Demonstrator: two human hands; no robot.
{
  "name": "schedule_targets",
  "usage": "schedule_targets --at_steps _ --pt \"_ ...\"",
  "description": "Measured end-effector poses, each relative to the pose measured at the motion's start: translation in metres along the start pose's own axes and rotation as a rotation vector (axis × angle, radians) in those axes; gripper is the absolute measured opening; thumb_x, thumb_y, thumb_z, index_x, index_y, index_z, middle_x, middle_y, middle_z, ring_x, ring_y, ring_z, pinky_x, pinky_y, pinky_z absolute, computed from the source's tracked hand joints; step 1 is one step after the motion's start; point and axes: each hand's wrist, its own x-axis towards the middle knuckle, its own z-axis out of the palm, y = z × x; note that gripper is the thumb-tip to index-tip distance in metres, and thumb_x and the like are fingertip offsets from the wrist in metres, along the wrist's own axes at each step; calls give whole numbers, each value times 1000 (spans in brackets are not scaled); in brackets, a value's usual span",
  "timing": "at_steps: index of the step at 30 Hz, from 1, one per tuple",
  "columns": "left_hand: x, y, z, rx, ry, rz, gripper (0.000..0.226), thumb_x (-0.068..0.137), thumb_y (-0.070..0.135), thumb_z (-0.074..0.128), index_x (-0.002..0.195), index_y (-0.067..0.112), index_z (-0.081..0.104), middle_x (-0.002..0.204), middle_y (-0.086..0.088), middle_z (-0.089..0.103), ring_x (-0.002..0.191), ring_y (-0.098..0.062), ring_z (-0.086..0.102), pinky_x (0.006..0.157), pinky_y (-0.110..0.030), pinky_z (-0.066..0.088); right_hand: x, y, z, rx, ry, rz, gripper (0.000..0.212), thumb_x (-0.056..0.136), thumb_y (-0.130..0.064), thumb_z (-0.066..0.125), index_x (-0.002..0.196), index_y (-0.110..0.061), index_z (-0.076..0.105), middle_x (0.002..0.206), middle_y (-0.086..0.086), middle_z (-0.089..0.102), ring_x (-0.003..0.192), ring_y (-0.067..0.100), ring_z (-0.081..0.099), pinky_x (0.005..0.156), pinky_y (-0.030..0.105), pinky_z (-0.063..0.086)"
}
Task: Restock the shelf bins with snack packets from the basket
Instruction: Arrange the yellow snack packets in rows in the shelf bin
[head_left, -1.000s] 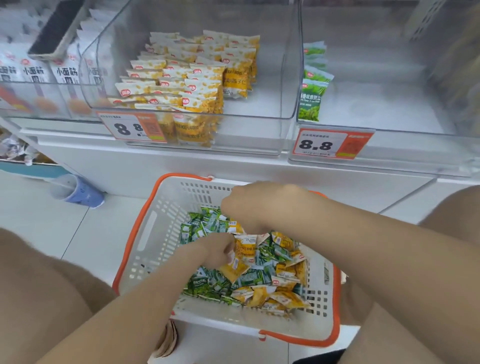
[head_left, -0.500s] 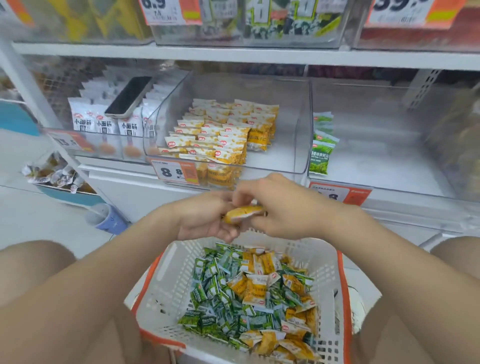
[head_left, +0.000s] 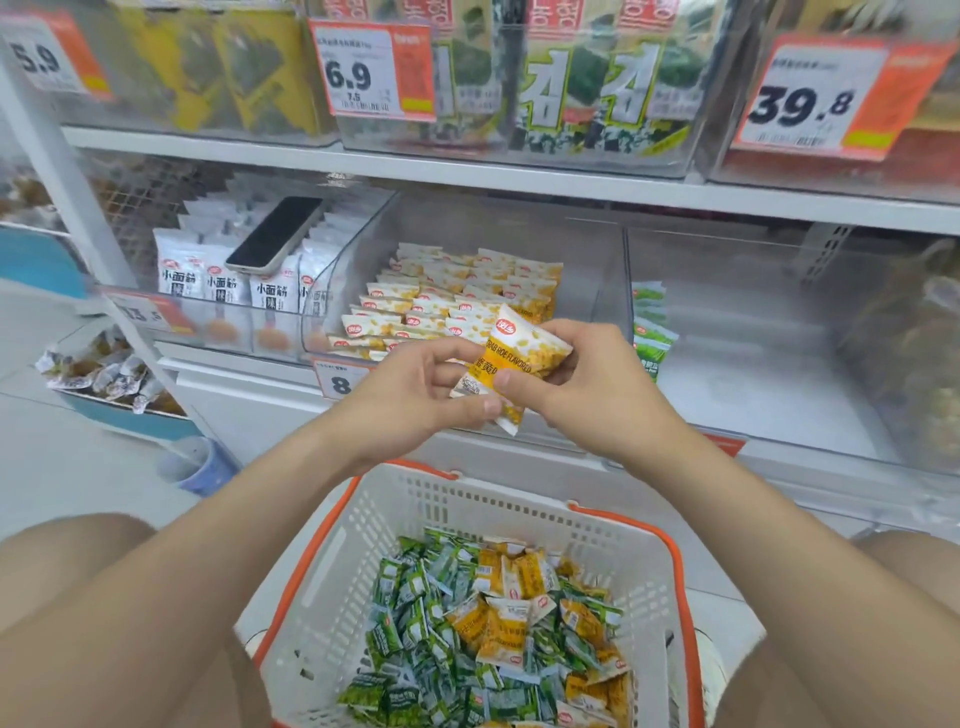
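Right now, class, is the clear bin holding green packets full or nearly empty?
Nearly empty. The clear bin shows only a few green packets against its left wall; the floor beyond is bare.

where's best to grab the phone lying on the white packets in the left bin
Pinch the phone across its long edges at the near end, coming from the front and above. It lies screen-up atop the white packets, long edges bare, near end toward the bin's front, far end under the shelf. Both the left hand and right hand grip the yellow packet now.
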Motion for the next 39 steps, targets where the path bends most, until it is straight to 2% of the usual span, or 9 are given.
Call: schedule_targets --at_steps 6,11,14,17,24,29,32,36,39 --pt "24 1 -19 605 330 279 21 90 33 80 107 24 71 99 7 74 88 -14 70 80 -32 56 24 5 1 -237 351 -30 40 81 -40 78 115 -26 64 96 -2 73 94 29 66 82 38 51" --pt "41 -12 -32 1225 224 230 41 107 45 44 133 16 58 139 -7 60 129 -30 54 104 -50 46 56 5 4 -616 223 79 40 89 -35 78 116 -11 59 111 16 64 105 40 55 76 39 41" --pt "49 -16 -34 1309 99 127 55 108 51 23 140 16 52 153 -9 49 141 -31 46 109 -52 43 81 9 15 -632 146 231 32 89 -23 77 93 -10 49 95 14 51 90 40 53 71 36 37" --pt "54 -17 -39 1382 53 141 55 103 50 14 123 19 55 124 -2 60 119 -28 57 94 -48 49 107 20 25 -573 131 366 30 89 -12 72 88 -10 43 102 16 53 88 36 54 71 34 41" --pt "58 -17 -37 1379 22 113 46 106 41 20 122 20 58 122 0 61 116 -25 56 93 -45 46 144 36 40 -576 134 421 37 89 -7 72 122 -4 55 123 20 57 110 41 62 77 35 47" --pt "59 -17 -34 1396 30 109 38 107 39 24 116 19 56 118 -1 59 113 -26 55 92 -46 44 143 37 44 -623 277 357 68 87 -3 77 139 -4 33 122 23 61 117 44 60 79 45 50" --pt "57 -18 -33 1406 48 124 46 104 40 19 120 20 57 121 -1 59 116 -25 54 94 -45 44 139 34 47 -667 216 374 43 89 2 70 127 -1 49 120 21 60 114 43 62 82 44 53" --pt "53 -18 -27 1386 139 165 37 106 37 27 117 19 59 122 -3 59 117 -28 54 95 -45 44 125 23 39 -672 -40 341 19 89 0 58 78 -10 46 78 9 43 85 36 51 62 35 41" --pt "48 -14 -18 1399 232 237 29 108 35 34 125 20 53 121 -3 61 113 -31 55 91 -46 45 107 13 25 -622 -128 234 7 91 -4 56 92 -1 62 92 14 57 100 36 52 73 41 51"
